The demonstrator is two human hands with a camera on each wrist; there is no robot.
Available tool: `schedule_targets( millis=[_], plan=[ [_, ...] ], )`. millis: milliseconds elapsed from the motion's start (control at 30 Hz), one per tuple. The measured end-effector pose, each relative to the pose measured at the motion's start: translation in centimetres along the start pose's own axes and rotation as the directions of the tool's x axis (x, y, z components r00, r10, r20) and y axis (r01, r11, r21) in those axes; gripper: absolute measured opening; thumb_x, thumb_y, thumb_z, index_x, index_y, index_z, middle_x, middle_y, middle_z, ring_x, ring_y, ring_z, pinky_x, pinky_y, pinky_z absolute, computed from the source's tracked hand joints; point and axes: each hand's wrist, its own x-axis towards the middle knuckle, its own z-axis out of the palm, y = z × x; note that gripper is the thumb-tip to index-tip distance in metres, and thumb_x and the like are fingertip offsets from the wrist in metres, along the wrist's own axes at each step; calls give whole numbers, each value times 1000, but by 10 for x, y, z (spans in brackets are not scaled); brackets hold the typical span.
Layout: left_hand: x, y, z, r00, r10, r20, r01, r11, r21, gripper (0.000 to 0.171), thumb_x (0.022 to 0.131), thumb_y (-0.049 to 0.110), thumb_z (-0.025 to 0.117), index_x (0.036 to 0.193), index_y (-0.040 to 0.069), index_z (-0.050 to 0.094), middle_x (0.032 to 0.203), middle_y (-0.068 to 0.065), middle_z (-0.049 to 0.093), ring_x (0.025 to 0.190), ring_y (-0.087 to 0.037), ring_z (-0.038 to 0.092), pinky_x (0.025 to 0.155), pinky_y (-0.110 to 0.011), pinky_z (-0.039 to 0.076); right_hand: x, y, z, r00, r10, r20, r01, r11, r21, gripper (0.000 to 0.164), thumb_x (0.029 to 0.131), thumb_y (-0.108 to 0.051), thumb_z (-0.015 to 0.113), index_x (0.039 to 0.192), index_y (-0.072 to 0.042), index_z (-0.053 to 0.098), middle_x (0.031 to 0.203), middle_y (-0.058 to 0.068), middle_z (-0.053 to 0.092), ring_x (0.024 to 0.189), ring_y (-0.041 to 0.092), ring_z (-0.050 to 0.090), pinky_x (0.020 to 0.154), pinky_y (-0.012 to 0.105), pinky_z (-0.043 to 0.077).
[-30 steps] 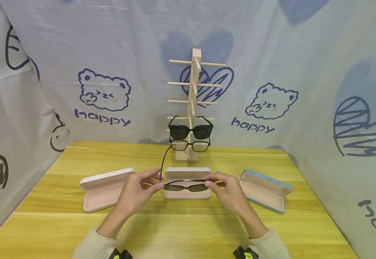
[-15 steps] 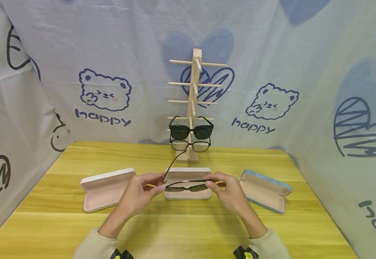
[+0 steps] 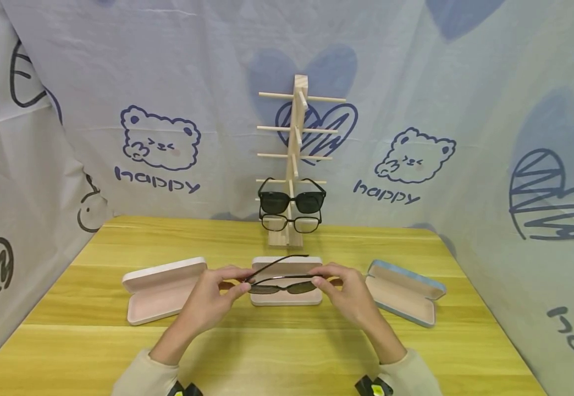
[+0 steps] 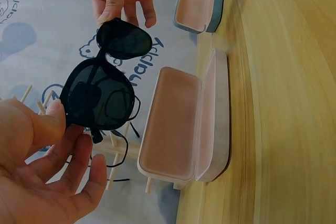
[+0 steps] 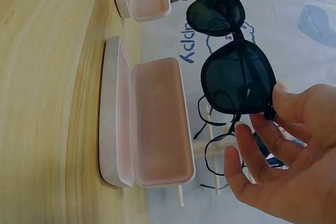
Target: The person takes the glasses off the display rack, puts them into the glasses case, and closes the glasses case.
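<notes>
Dark-lensed sunglasses are held level between my two hands, above an open pale glasses case. My left hand pinches one end of the frame at the hinge between thumb and fingers. At the other end my right hand grips the frame and the base of its temple arm. One temple lies folded across behind the lenses; the other slants inward, partly folded. Both wrist views show the lenses facing the cameras, with thumbs on the outer frame corners.
Behind stands a wooden rack bearing black sunglasses and clear-lensed glasses on its lower pegs. An open white case lies at the left, an open blue case at the right. Printed cloth surrounds the wooden table.
The temple arm at my left hand has swung inward, from pointing away toward the rack to slanting right across the case. Both hands keep hold of the sunglasses, nearly in place.
</notes>
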Motion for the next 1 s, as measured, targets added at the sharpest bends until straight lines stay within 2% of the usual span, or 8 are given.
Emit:
schedule_targets(
  millis=[200, 333, 533, 700, 800, 900, 1000],
  plan=[
    [-1, 1, 0, 999, 7, -32, -6, 999, 36, 22, 97, 3, 68, 116, 8, 78, 113, -6, 78, 109, -26, 72, 93, -34, 59, 0, 0, 2, 999, -24, -24, 24, 1000, -9, 16, 99, -14, 68, 111, -11, 79, 111, 6, 78, 104, 26, 72, 87, 38, 62],
    [-2, 4, 0, 998, 13, -55, -9, 998, 65, 21, 96, 2, 69, 113, 8, 79, 112, -5, 79, 109, -26, 72, 93, -35, 59, 0, -2, 3, 999, -18, -46, 17, 1000, -20, 14, 99, -16, 70, 108, -15, 80, 108, 2, 75, 101, 21, 69, 84, 35, 61],
    [-5, 4, -4, 998, 3, -61, 2, 996, 86, 22, 95, 1, 69, 111, 12, 80, 109, -3, 80, 107, -24, 73, 93, -35, 59, 3, -4, 7, 998, -2, -57, 1, 1000, -17, 12, 97, -17, 72, 105, -19, 81, 111, 2, 72, 106, 20, 66, 81, 29, 58],
    [-10, 0, -15, 999, -13, -53, 18, 995, 98, 22, 97, 2, 68, 113, 11, 80, 108, -2, 79, 107, -23, 72, 91, -32, 59, 6, -6, 14, 1000, 9, -20, -9, 999, 31, 13, 98, -18, 71, 108, -18, 80, 110, 4, 75, 101, 20, 68, 81, 28, 58],
    [-14, -2, -22, 998, -40, -51, 45, 994, 104, 22, 98, 3, 66, 115, 10, 79, 111, -2, 79, 107, -21, 71, 89, -29, 59, 9, -5, 19, 1000, 3, 31, -5, 996, 89, 16, 99, -17, 69, 111, -10, 78, 105, 10, 77, 92, 26, 72, 79, 27, 62],
    [-17, -4, -30, 996, -74, -47, 78, 992, 97, 23, 100, 4, 64, 117, 9, 78, 113, -6, 77, 98, -18, 69, 77, -25, 57, 12, -4, 24, 996, -10, 90, -7, 983, 184, 20, 99, -14, 69, 113, -1, 76, 100, 18, 76, 85, 29, 75, 76, 29, 65],
    [-20, -4, -40, 992, -121, -33, 123, 989, 81, 24, 101, 5, 63, 120, 8, 77, 118, -13, 75, 90, -19, 66, 60, -23, 49, 17, -6, 30, 990, -21, 136, -16, 964, 265, 22, 99, -11, 69, 113, 4, 74, 100, 24, 75, 83, 33, 76, 75, 30, 66]
  ],
)
